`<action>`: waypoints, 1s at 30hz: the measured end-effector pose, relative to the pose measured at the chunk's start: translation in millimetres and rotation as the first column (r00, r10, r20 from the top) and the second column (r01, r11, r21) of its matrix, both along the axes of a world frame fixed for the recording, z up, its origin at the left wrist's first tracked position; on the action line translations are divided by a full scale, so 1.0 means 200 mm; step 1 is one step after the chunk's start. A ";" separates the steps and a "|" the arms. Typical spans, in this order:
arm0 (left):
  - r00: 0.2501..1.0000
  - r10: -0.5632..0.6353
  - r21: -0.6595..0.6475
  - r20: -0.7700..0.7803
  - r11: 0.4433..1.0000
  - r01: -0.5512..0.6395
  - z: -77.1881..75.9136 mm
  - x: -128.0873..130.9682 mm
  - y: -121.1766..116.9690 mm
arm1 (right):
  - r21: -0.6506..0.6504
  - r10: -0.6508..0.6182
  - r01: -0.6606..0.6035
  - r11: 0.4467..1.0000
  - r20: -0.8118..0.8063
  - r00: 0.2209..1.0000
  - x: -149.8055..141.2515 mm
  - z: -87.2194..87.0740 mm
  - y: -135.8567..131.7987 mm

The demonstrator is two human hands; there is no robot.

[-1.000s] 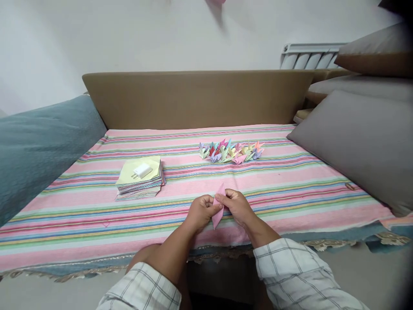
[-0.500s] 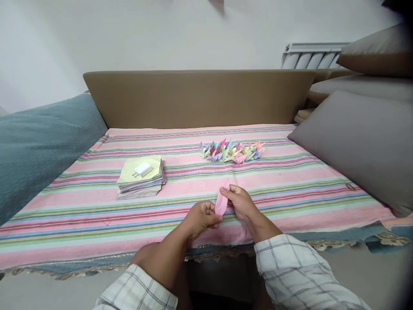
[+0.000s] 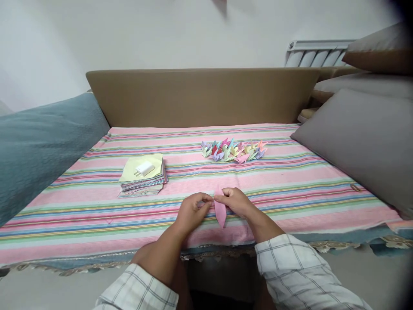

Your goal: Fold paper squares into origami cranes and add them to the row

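Observation:
My right hand [image 3: 237, 202] pinches a long, pointed piece of folded pink paper [image 3: 220, 214] between thumb and fingers, near its upper half. The paper stands nearly upright, one tip pointing down toward me. My left hand [image 3: 192, 212] is just left of the paper, its thumb and fingertips drawn together by the paper's edge; whether they grip it cannot be made out. Beyond my hands lies a cluster of folded paper cranes [image 3: 234, 151] in several colours. To the left sits a stack of paper sheets [image 3: 129, 169], with a white plug adapter [image 3: 145, 168] on top.
A striped cloth [image 3: 80, 206] covers the seat under everything. Grey cushions [image 3: 355, 137] are piled at the right, and a blue-covered armrest [image 3: 48, 137] rises at the left. The brown backrest [image 3: 200, 97] stands behind. A small brown object [image 3: 356, 188] lies near the right cushion.
The pink paper has turned, its lower tip now pointing down. My left fingers have moved from its lower end up to its left side. My right hand still holds it.

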State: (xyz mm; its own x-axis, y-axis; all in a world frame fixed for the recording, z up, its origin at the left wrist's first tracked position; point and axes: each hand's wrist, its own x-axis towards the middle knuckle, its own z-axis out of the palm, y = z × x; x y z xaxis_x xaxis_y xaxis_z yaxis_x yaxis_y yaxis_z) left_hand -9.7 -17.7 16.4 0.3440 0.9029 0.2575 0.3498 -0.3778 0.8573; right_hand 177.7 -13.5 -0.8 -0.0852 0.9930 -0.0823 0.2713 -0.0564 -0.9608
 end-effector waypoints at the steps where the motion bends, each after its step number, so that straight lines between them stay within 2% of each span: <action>1: 0.998 -0.020 0.049 -0.054 0.999 0.023 -0.01 0.01 0.00 | 0.028 0.012 -0.015 0.999 0.101 0.995 -0.01 0.00 0.00; 3: 0.983 -0.022 0.121 -0.183 0.992 0.045 -0.03 0.03 -0.01 | 0.100 -0.015 -0.015 0.995 0.290 0.957 -0.03 -0.01 0.02; 5: 0.957 -0.013 0.166 -0.290 0.984 0.064 -0.05 0.04 -0.01 | 0.171 -0.070 -0.002 0.985 0.412 0.908 -0.04 -0.02 0.03; 11: 0.913 -0.053 0.259 -0.404 0.951 0.170 -0.07 0.05 -0.01 | 0.362 -0.248 0.047 0.931 0.532 0.810 -0.02 -0.08 0.03; 14: 0.895 -0.086 0.315 -0.437 0.918 0.242 -0.08 0.06 -0.01 | 0.403 -0.262 0.007 0.915 0.583 0.769 -0.02 -0.10 0.03; 19: 0.863 -0.152 0.385 -0.482 0.848 0.365 -0.12 0.07 0.00 | 0.407 -0.247 -0.028 0.913 0.606 0.756 -0.02 -0.11 0.02; 25: 0.819 -0.153 0.430 -0.553 0.789 0.438 -0.15 0.08 -0.01 | 0.415 -0.259 -0.025 0.910 0.614 0.746 -0.02 -0.11 0.03; 28: 0.800 -0.183 0.424 -0.571 0.769 0.478 -0.14 0.08 -0.01 | 0.479 -0.259 -0.065 0.875 0.580 0.773 -0.01 -0.10 0.02; 30: 0.792 -0.198 0.413 -0.577 0.766 0.493 -0.13 0.08 -0.01 | 0.515 -0.185 -0.180 0.838 0.578 0.795 0.00 -0.10 0.01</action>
State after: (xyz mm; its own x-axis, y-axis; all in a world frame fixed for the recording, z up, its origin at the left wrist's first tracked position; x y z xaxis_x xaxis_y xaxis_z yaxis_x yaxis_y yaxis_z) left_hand 7.2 -20.1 -10.1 0.8101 0.4658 0.3560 0.3997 -0.8831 0.2459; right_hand 178.1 -11.3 -19.9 -0.1982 0.8901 0.4104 0.7829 0.3957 -0.4800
